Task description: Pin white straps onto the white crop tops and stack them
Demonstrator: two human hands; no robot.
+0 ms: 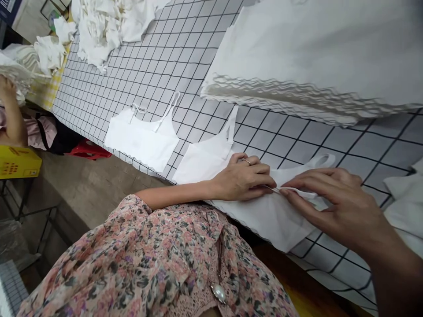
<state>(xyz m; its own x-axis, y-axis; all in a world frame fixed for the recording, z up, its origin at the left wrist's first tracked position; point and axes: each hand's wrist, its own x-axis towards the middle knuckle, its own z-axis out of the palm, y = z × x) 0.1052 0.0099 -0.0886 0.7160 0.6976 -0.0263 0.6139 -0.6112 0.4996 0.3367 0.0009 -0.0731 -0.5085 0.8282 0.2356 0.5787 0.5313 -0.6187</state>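
Note:
My left hand (pixel 243 178), with a ring on one finger, rests on a white camisole crop top (pixel 261 215) and pinches the end of its thin white strap (pixel 294 192). My right hand (pixel 333 207) grips the same strap from the other side, and the fingertips of both hands nearly meet. Two similar white camisole tops lie flat to the left, one (pixel 205 156) touching the top under my hands and the other (pixel 142 141) farther along. All have scalloped hems.
A thick stack of white scallop-edged fabric (pixel 297 53) lies on the black-gridded table cover (pixel 132 75), with a heap of white scraps (pixel 99 26) beyond. A co-worker's arm (pixel 11 114) is at far left, near a yellow box (pixel 18 162). A red stool (pixel 89 149) stands below the table edge.

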